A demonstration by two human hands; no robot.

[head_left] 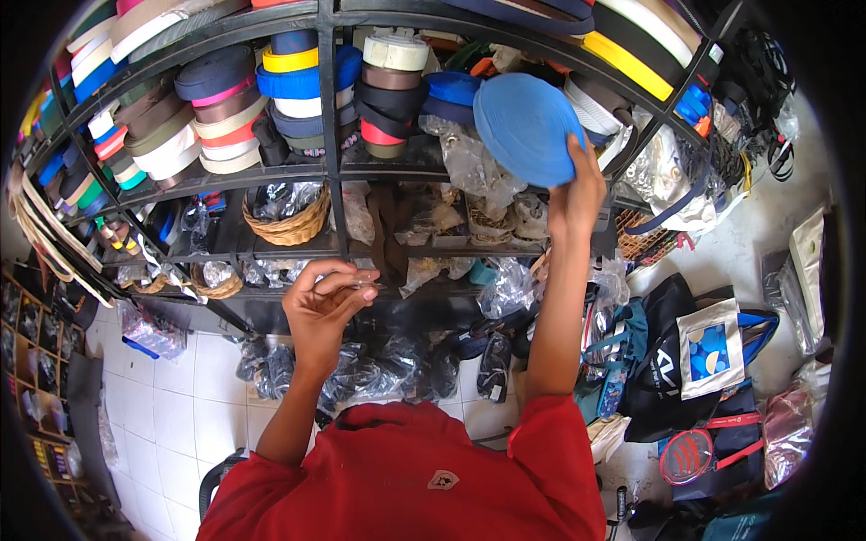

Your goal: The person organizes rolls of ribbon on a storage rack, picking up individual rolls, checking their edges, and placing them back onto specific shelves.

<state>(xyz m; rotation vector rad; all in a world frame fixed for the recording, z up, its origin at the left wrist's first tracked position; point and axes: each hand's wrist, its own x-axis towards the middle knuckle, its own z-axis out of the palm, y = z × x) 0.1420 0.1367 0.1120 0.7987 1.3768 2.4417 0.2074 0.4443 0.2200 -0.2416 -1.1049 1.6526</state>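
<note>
My right hand [578, 187] is raised to the shelf and grips the right edge of a large light-blue roll of webbing [523, 124]. The roll is tilted, its flat coiled face toward me, in front of other rolls on the shelf. Lower and to the left, my left hand [327, 302] is held in front of the rack with thumb and fingertips pinched together. Whatever lies between those fingertips, if anything, is too small to name. Close behind it hangs a dark brown strap [386, 236].
The black metal rack [332, 135] holds several stacks of coloured webbing rolls [225, 117]. Below them are a wicker basket [287, 221] and plastic-bagged goods. Dark bagged bundles [388, 370] lie on the white tiled floor [185, 397]. Bags [667, 361] and a red racket [687, 457] lie at right.
</note>
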